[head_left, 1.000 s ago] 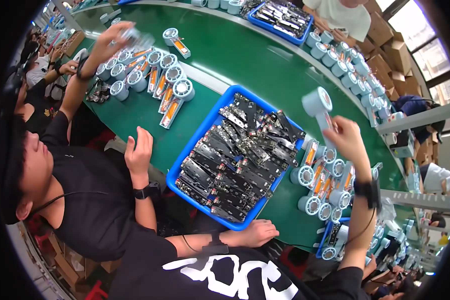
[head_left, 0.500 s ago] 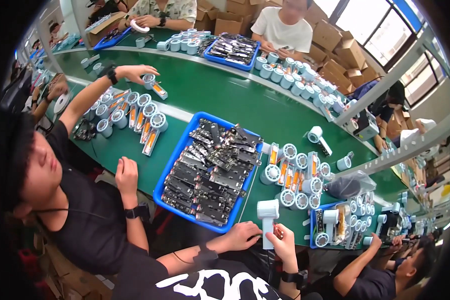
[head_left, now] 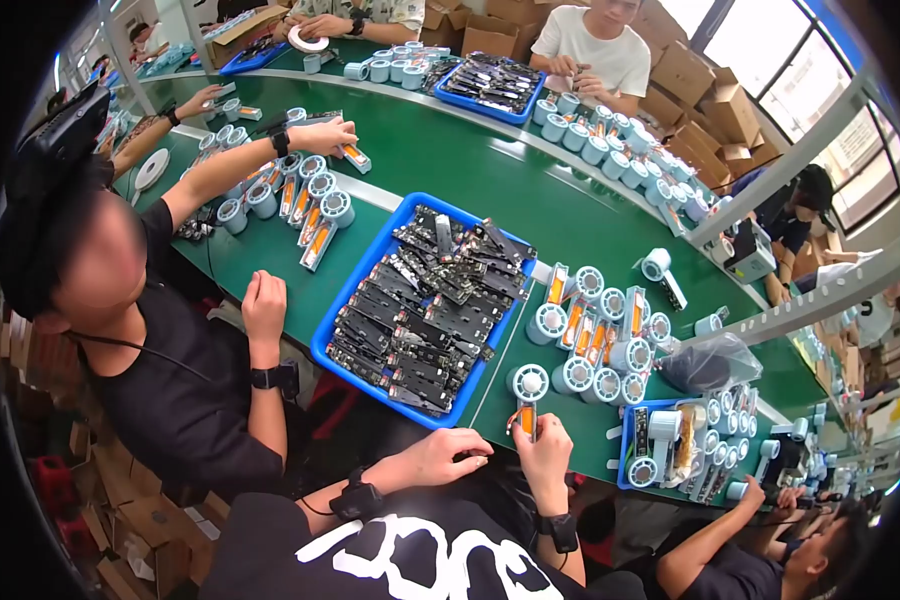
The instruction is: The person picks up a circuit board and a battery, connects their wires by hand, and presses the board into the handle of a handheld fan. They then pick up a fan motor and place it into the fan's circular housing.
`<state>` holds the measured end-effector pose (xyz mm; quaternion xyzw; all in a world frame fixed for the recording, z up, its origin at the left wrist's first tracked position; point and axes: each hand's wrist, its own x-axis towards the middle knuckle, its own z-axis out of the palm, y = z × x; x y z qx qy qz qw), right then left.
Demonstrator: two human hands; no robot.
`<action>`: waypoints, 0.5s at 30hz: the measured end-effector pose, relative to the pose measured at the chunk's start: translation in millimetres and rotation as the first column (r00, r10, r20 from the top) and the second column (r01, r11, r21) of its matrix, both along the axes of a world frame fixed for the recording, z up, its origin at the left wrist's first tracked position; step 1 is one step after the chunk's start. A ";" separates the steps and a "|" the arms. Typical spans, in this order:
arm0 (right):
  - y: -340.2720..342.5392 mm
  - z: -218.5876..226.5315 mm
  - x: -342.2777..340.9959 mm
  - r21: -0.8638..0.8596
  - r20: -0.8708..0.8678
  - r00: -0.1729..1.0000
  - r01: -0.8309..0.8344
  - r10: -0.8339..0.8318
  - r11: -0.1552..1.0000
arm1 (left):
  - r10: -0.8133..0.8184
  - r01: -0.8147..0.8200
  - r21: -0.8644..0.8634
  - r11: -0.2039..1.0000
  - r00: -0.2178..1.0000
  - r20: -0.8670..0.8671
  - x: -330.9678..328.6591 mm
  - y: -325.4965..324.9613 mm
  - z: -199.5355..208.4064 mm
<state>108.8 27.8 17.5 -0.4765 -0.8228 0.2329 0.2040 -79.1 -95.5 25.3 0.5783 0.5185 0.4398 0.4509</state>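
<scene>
My right hand (head_left: 543, 455) is closed round the handle of a light-blue handheld fan (head_left: 528, 383) at the table's near edge. The round head points away from me, its slotted face up. An orange strip, seemingly a battery, shows in the open handle. My left hand (head_left: 438, 458) is just left of it, apart from the fan, with fingers loosely bent and nothing seen in them. Beyond my left hand stands a blue tray (head_left: 322, 345) full of black circuit boards. Several similar fans (head_left: 592, 378) with orange strips stand grouped beyond my right hand.
A co-worker on the left reaches over the table, a hand (head_left: 332, 135) at a fan near their group of fans (head_left: 320, 185). A blue bin (head_left: 625, 470) with fan parts is at right, beside a dark plastic bag (head_left: 710, 368). A metal post (head_left: 800, 300) slants over the table.
The fan in my right hand has turned from its smooth side to its slotted face and open handle. My left hand has drawn away leftward. The left co-worker's reaching hand has moved right.
</scene>
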 end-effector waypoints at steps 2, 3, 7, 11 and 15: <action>0.5 -3.6 -2.3 0.005 -0.003 1.000 -0.013 0.013 1.000 | 0.008 -0.008 -0.013 1.000 1.000 -0.012 -1.5 -4.8 -3.8; 1.2 -4.4 -2.8 0.013 -0.005 1.000 -0.018 0.018 1.000 | 0.009 -0.009 -0.022 1.000 1.000 -0.022 -1.6 -5.6 -5.7; 5.3 -2.1 -0.2 -0.019 -0.013 0.999 -0.051 0.051 0.999 | 0.015 -0.016 -0.054 0.998 1.000 -0.010 3.2 -2.0 -1.0; 5.8 1.2 -0.1 -0.067 -0.032 0.997 -0.073 0.071 0.995 | 0.010 -0.010 -0.072 0.997 1.000 0.002 2.8 1.8 0.5; -0.1 4.5 2.7 -0.128 -0.042 0.997 -0.069 0.064 0.989 | 0.006 -0.006 -0.059 0.998 1.000 0.007 3.1 -1.2 1.0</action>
